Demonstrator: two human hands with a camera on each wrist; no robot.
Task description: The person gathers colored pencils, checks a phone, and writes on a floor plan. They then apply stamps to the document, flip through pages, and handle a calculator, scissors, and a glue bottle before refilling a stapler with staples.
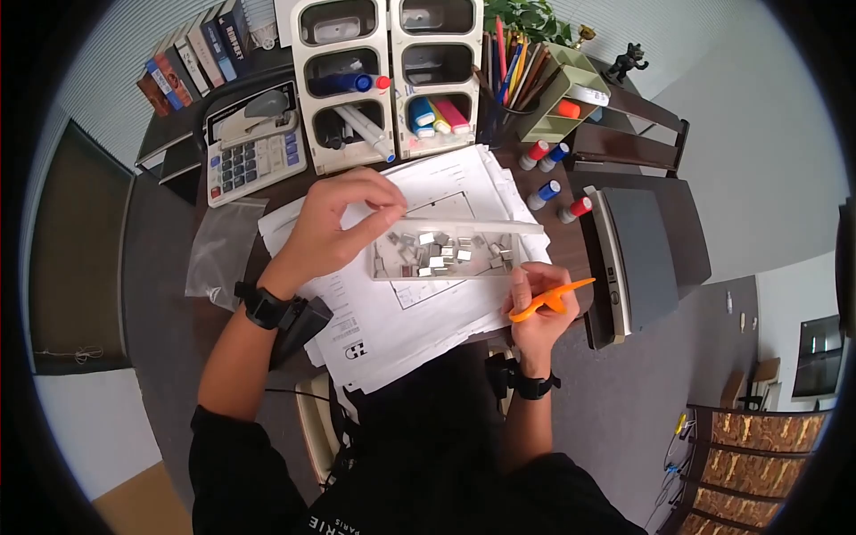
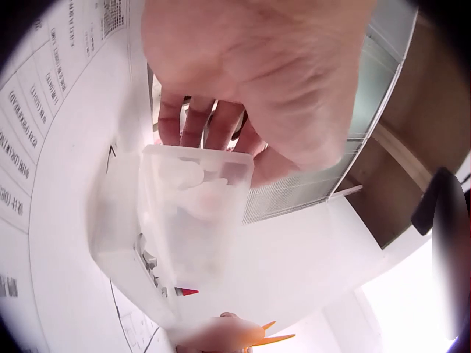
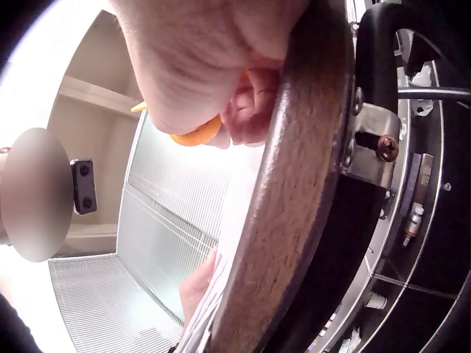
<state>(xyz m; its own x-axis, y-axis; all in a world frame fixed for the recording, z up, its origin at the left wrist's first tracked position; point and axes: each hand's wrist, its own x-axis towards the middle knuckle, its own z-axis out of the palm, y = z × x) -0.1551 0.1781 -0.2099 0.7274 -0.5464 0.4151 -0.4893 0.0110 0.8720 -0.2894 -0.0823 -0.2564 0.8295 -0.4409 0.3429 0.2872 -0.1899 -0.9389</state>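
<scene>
A clear plastic box [image 1: 455, 278] lies on the papers, holding several small silvery metal-cased parts [image 1: 437, 262]. Its translucent lid [image 2: 199, 213] stands raised along the far side. My left hand [image 1: 343, 218] pinches the lid's left end between thumb and forefinger; in the left wrist view its other fingers [image 2: 195, 121] extend behind the lid. At the box's right end, my right hand [image 1: 539, 316] holds a small orange scissors-like tool [image 1: 557, 297], with a looped handle and its point to the right. The right thumb is right at the box's near right corner.
Printed sheets [image 1: 357, 330] spread under the box. Capped red and blue bottles [image 1: 544, 194] stand right, before a dark printer-like machine [image 1: 637, 259]. Behind are pen-filled organizers [image 1: 348, 160] and a calculator [image 1: 254, 165]. A plastic bag [image 1: 218, 254] lies left. The wooden table edge [image 3: 294, 176] borders the right hand.
</scene>
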